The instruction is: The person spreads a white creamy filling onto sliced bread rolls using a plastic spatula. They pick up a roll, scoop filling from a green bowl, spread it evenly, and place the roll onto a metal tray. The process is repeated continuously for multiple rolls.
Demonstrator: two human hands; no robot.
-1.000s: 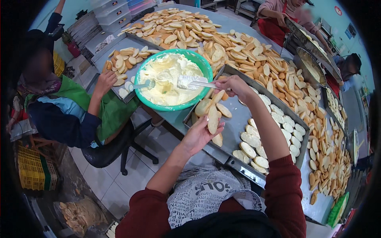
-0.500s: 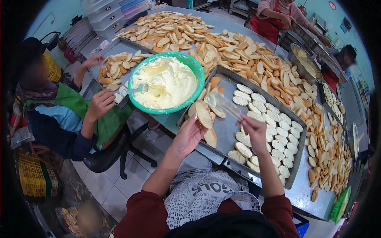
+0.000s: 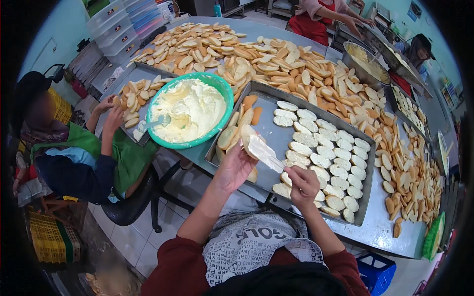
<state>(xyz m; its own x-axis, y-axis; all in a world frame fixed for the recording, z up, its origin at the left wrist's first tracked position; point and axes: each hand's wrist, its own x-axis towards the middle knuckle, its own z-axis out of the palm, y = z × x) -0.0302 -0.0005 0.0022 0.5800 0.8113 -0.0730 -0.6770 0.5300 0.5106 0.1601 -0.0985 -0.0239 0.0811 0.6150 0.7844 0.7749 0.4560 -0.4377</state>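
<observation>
My left hand [image 3: 234, 170] holds a bread slice [image 3: 245, 132] upright, with its fingers around the lower edge. In my right hand [image 3: 302, 186] is a spatula [image 3: 262, 152], its blade lying against the slice's face and carrying pale cream. Both hands are above the near left part of a metal tray [image 3: 264, 117]. Rows of cream-topped bread slices [image 3: 324, 150] cover the tray's right side, while plain slices [image 3: 227, 137] lean along its left wall. Left of my hands stands a green bowl [image 3: 229, 98] of cream [image 3: 190, 106], with another spatula [image 3: 159, 122] resting in it.
Piled bread slices [image 3: 276, 61] spread across the far and right sides of the metal table [image 3: 395, 241]. At the left a co-worker in a green apron [image 3: 79, 140] handles bread over another tray. Someone in a red apron [image 3: 308, 28] works beyond a metal bowl [image 3: 368, 64].
The spatula has come against the bread slice, and cream now shows on its blade. My right hand has moved left and down. The view has shifted; the left co-worker's hands have come together.
</observation>
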